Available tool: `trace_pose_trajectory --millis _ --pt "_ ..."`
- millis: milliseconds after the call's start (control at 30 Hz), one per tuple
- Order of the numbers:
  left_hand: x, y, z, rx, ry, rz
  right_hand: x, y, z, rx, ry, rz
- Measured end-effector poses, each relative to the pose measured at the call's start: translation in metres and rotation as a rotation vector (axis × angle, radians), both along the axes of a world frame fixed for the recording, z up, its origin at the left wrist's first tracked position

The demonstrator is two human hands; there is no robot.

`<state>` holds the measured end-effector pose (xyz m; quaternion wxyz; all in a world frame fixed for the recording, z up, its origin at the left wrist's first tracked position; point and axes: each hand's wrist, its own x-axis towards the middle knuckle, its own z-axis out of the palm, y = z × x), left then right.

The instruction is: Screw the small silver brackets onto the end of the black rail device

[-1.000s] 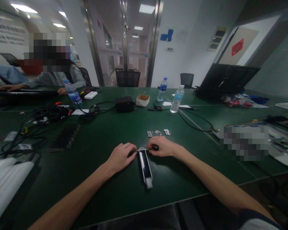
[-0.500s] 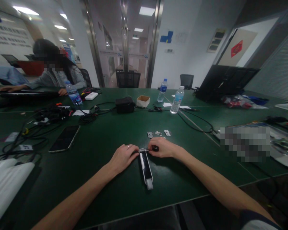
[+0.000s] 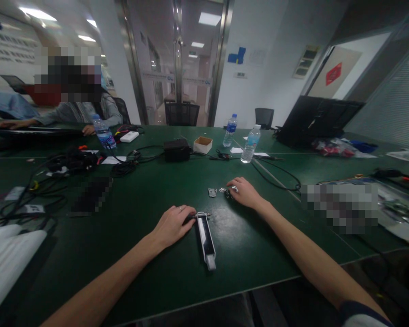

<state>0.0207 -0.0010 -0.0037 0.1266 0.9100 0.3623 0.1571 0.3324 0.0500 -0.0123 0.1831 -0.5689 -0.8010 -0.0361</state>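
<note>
A slim strip-shaped device (image 3: 206, 238) with a dark face and white frame lies on the green table, a pale tab at its near end. At its far end, my left hand (image 3: 175, 225) is closed on a dark rod (image 3: 190, 217) beside the frame. A thin metal tip (image 3: 209, 214) sticks out on the frame's other side. My right hand (image 3: 246, 193) rests farther out with curled fingers, over small ring-shaped washers (image 3: 222, 190). A bright metal piece (image 3: 234, 188) shows at its fingers; whether they grip it is unclear. Left of the washers lies a small metal plate (image 3: 211, 193).
Beyond are a black box (image 3: 176, 150), an open small carton (image 3: 202, 145) and two water bottles (image 3: 250, 144). Cables and a phone (image 3: 92, 196) lie at left, white units (image 3: 15, 263) nearer. A tray of parts (image 3: 395, 200) is at right. A person sits across, far left.
My right hand has left the device's far end and moved outward and right to the washers, uncovering the metal tip. My left hand has stayed at the device.
</note>
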Motion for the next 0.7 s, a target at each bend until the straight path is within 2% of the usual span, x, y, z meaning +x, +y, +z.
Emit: trace_pose_trajectory --millis 367,700 --pt "0.0 -0.001 0.002 -0.003 0.0 -0.006 -0.01 0.003 -0.008 -0.026 -0.05 0.041" --pt "-0.001 0.001 -0.002 0.004 0.003 -0.004 0.001 0.009 -0.007 -0.052 -0.102 -0.08"
